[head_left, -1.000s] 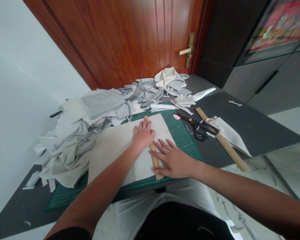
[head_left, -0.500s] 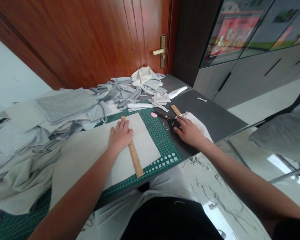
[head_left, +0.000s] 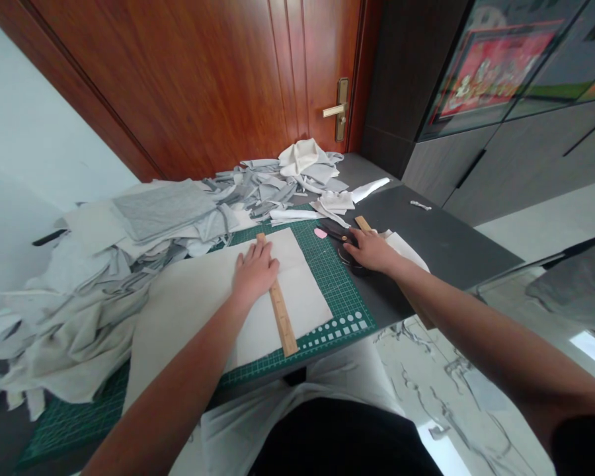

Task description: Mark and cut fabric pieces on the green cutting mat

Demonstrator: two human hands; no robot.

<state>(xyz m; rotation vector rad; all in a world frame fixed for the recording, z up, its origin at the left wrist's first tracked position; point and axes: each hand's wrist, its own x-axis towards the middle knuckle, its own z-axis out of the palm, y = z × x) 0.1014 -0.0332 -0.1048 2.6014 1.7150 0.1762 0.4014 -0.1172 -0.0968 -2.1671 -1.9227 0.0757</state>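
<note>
My left hand (head_left: 255, 271) lies flat across a wooden ruler (head_left: 283, 320), fingers stretched toward its far end. Under the ruler is a large piece of off-white fabric (head_left: 305, 284), spread over a green cutting mat (head_left: 330, 281). My right hand (head_left: 371, 252) rests low at the mat's right edge, over the black scissors (head_left: 334, 233), its fingers extended and partly hiding the handles. A second wooden ruler (head_left: 362, 223) passes beneath this hand, beside a white cloth piece (head_left: 404, 248). A small pink piece (head_left: 320, 233) sits near the scissor tips.
Heaped grey and white fabric scraps (head_left: 262, 185) lie along the back of the dark table (head_left: 451, 248). Folded grey cloth (head_left: 163, 210) tops the pile at left. A small white twisted item (head_left: 420, 205) lies at right. Behind stands a wooden door (head_left: 203, 86).
The view has shifted, so everything appears farther right. My right hand has slid slightly forward over the scissors. My left hand stays on the ruler.
</note>
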